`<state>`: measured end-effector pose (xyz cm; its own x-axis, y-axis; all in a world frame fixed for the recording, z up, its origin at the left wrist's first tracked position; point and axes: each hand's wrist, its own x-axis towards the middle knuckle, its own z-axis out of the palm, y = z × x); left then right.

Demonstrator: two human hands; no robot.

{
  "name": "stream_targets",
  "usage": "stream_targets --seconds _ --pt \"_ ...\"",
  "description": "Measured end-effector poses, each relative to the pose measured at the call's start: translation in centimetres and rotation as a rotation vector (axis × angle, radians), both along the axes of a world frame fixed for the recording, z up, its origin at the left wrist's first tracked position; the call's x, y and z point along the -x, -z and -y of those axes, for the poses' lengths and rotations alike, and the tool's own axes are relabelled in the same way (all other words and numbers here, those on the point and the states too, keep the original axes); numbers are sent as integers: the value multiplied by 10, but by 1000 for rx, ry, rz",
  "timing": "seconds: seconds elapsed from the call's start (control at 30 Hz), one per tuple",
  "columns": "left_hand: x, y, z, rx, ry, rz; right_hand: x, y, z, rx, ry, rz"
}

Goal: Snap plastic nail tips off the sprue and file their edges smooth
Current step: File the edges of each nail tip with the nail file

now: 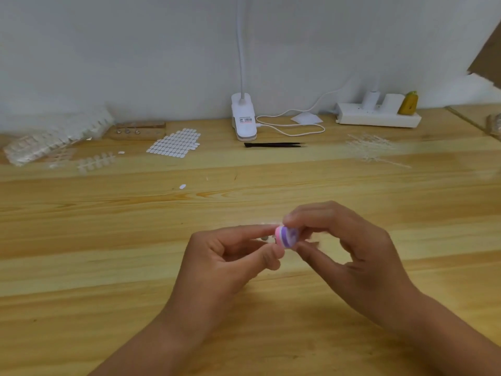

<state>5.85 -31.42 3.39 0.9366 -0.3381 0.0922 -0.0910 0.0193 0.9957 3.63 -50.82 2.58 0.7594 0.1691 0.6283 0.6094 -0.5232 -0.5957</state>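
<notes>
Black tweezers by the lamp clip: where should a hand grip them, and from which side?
Take the black tweezers at their wider left end, coming from above and pinching across the front and back edges. They lie flat on the table, thin tips pointing right, so the broad end is probably the surest hold.

Hands: 2, left hand [230, 256] and right hand [349, 245]. Pink-purple buffer block [286, 237]: 1. Blurred nail tip [265, 237] in left pinch: 1. Loose tips [182, 186] on table: 2. Clip lamp [243, 118]: 1. Power strip [378, 119]: 1. White plugs [391, 100] in it: 2. Black tweezers [273, 144]: 1. Sticker sheet [174, 143]: 1. Bare sprues [371, 150], right: heap, uncountable.
</notes>
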Motion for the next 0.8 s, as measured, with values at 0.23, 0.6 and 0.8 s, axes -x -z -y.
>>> stream_targets --seconds 0.23,0.6,0.8 --pt "3 4 1 138 44 -73 -1 12 -1 24 67 59" --pt "9 2 0 -44 -67 149 4 13 -9 18 54 171" --pt "7 0 0 -69 -110 183 1 12 0 44 112 164"
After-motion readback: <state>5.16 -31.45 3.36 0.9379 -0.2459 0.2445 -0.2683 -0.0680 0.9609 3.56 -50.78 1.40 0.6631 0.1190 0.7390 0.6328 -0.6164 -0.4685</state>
